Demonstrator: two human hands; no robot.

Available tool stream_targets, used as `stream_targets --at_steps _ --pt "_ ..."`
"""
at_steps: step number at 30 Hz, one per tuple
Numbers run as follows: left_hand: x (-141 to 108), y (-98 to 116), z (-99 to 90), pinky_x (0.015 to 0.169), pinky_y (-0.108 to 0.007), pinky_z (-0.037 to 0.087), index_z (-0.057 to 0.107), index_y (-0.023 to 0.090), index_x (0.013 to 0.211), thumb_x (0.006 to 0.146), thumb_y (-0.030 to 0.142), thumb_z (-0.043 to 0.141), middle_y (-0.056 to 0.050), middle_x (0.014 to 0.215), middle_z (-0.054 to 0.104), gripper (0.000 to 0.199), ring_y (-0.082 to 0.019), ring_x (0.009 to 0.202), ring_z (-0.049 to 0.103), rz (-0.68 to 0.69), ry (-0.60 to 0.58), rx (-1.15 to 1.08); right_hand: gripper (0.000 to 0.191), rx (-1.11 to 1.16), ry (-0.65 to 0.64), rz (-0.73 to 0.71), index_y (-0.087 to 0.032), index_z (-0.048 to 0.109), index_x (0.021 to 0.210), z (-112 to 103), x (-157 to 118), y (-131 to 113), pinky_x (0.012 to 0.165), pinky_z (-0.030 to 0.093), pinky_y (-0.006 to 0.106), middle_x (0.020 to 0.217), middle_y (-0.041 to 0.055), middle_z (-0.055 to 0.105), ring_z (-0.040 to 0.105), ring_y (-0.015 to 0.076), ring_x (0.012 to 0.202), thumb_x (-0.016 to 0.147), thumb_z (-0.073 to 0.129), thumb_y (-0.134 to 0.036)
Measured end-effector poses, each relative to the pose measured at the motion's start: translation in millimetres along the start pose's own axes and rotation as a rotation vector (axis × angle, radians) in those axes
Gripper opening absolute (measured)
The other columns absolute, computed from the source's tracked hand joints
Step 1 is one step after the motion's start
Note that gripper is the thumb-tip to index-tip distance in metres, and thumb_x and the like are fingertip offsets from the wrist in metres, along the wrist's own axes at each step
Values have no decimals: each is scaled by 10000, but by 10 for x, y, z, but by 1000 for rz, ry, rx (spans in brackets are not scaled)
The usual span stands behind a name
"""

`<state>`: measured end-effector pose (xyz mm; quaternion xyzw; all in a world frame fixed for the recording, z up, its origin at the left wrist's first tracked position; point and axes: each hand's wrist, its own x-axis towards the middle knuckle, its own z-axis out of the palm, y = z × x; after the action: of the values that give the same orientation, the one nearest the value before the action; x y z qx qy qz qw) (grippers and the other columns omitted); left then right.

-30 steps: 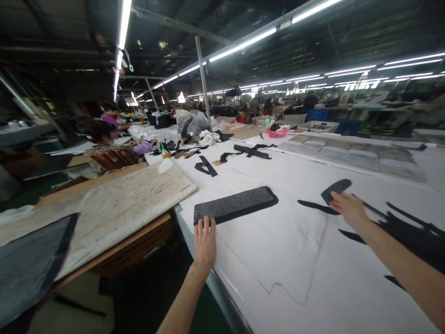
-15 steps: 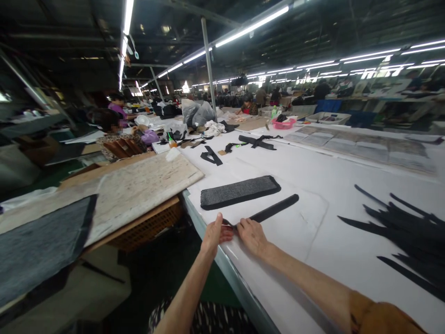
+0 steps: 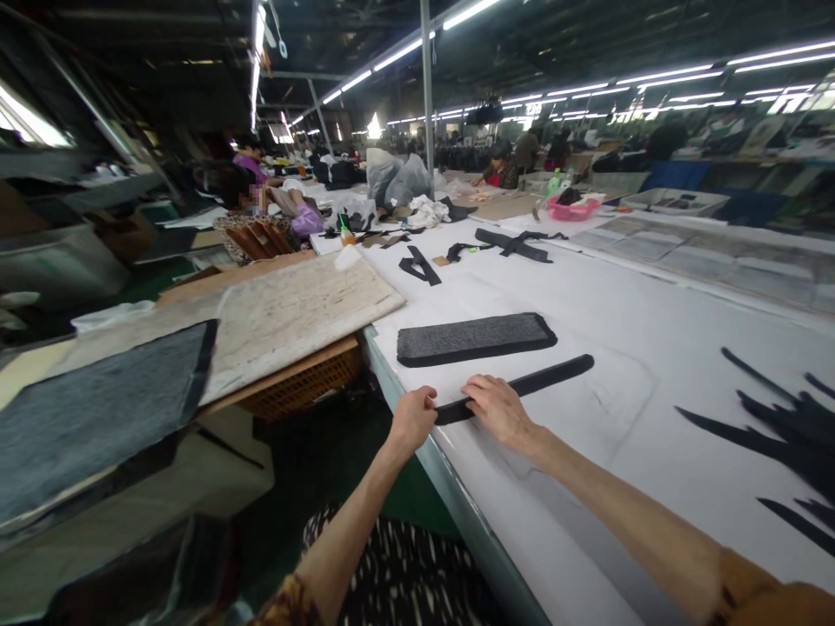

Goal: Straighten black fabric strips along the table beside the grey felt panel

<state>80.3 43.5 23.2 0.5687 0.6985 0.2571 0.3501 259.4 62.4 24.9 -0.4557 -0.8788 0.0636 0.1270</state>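
Note:
A long black fabric strip (image 3: pixel 551 376) lies slantwise on the white tabletop, its near end at the table's edge. My left hand (image 3: pixel 413 421) is closed on that near end, thumb and fingers pinching it. A short way along, my right hand (image 3: pixel 501 411) has its bent fingers on the strip, gripping it against the table; its thumb is mostly hidden. Just beyond the strip, a grey fabric panel with black edging (image 3: pixel 476 337) lies flat, apart from both hands.
Many black strips (image 3: pixel 796 435) are heaped at the right. Black scraps (image 3: pixel 421 265) and a pink basket (image 3: pixel 574 209) sit farther back. To the left are a pale board (image 3: pixel 300 317) and a large grey panel (image 3: pixel 97 409). A co-worker (image 3: pixel 251 165) sits beyond.
My left hand has turned from open-palmed to a closed pinch on the strip's near end. The strip's near part now lies flatter. My right hand has shifted slightly along it. The view has swung left.

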Motion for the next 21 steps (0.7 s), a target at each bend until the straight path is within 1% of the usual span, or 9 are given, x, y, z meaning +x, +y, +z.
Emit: stream_targets --at_steps 3,5,7,10,14,17,21 --pt "-47 0 12 713 -269 431 679 153 905 649 -27 472 -26 737 657 375 -168 761 596 38 29 133 188 3 -77 -59 -211 626 975 71 108 -27 813 375 300 1019 26 600 533 172 956 846 540 -105" --pt "-82 -5 10 725 -271 428 686 162 914 678 -8 465 -35 778 673 365 -173 782 600 59 40 196 174 -33 -118 -82 -209 638 930 110 166 -52 770 373 293 947 25 605 532 176 923 849 527 -103" --pt "-111 -11 3 745 -272 428 693 175 909 709 14 464 -42 835 685 344 -176 819 603 80 49 249 165 -62 -130 -95 -204 648 855 134 206 -68 739 365 287 876 24 600 529 175 885 855 517 -104" --pt "-138 -21 -7 789 -276 428 704 191 874 760 45 452 -47 906 682 312 -179 880 595 114 59 316 183 -85 -95 -119 -199 647 780 153 225 -58 727 351 286 824 27 590 516 172 850 872 510 -122" --pt "-149 -63 -1 801 -283 436 704 194 893 844 99 411 -57 909 665 312 -180 907 580 170 64 392 181 -124 -14 -205 -194 641 775 197 192 4 738 337 294 823 29 589 495 170 825 893 510 -155" --pt "-160 -122 17 769 -273 447 692 197 902 870 108 403 -53 903 649 304 -177 906 569 268 72 503 158 -152 33 -276 -194 640 809 239 157 62 738 336 295 842 28 589 481 171 820 893 513 -154" --pt "-192 -184 34 753 -290 459 659 189 887 868 87 416 -53 895 618 264 -193 887 537 413 69 659 168 -197 53 -381 -179 638 842 264 142 120 725 344 300 854 38 585 476 175 813 901 488 -132"
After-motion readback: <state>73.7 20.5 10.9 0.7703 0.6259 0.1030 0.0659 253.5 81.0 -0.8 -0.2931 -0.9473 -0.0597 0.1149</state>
